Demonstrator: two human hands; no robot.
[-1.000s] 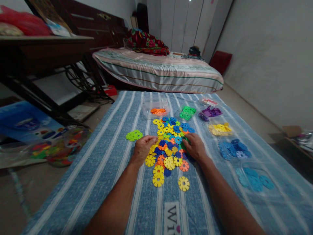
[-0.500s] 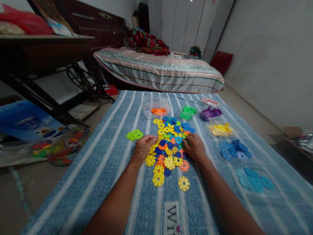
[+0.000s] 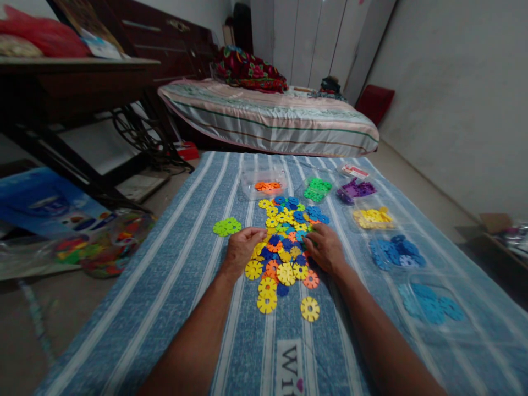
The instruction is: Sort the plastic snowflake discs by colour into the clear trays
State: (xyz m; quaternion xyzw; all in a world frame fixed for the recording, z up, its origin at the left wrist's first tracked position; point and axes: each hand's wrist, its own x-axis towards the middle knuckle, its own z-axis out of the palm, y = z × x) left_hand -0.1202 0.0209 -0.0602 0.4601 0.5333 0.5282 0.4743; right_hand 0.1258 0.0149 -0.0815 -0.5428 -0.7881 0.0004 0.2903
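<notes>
left hand (image 3: 241,247): lies on the left edge of the pile of discs (image 3: 286,242), fingers curled under; I cannot tell whether its grip holds a disc.
right hand (image 3: 328,248): on the pile's right edge, fingertips bent down among the discs; its grip is just as unclear.
pile of discs: mixed colours, mid-way along the striped mat (image 3: 185,286), between the two hands.
lime discs (image 3: 226,226): small cluster left of the pile, just beyond the left hand.
far tubs: orange discs (image 3: 266,186), green discs (image 3: 317,190).
right side: purple pieces (image 3: 355,188), yellow discs (image 3: 371,217), blue discs (image 3: 396,250).
bed (image 3: 268,118): past the mat's far end.
</notes>
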